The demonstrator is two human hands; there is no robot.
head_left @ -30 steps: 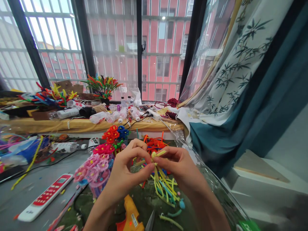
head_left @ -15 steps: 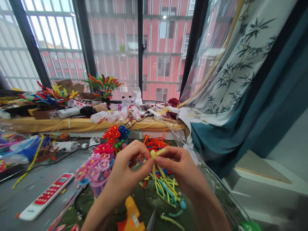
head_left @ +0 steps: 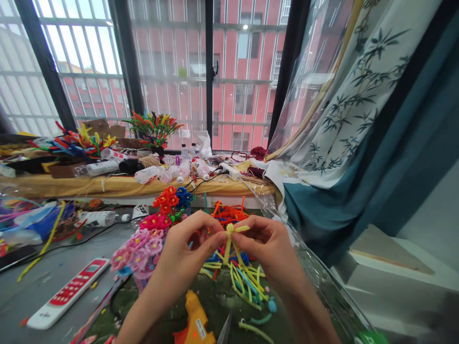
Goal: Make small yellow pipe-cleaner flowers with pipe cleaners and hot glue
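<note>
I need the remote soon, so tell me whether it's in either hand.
No, the remote lies on the gray table, while the left hand and right hand hold a yellow piece.

I count two hands of my own, left hand and right hand, with one yellow piece between them. Nearest me are one glue gun, one blade, one blue lump and two loose stems, a teal stem and a green stem. Leftward I count one remote, two bottles on the desk, and flowers in four colours: pink, magenta, red, blue. The sill bears one power strip and one twine ball; its bottles overlap too much for me to number. Two curtains hang rightward.
</note>
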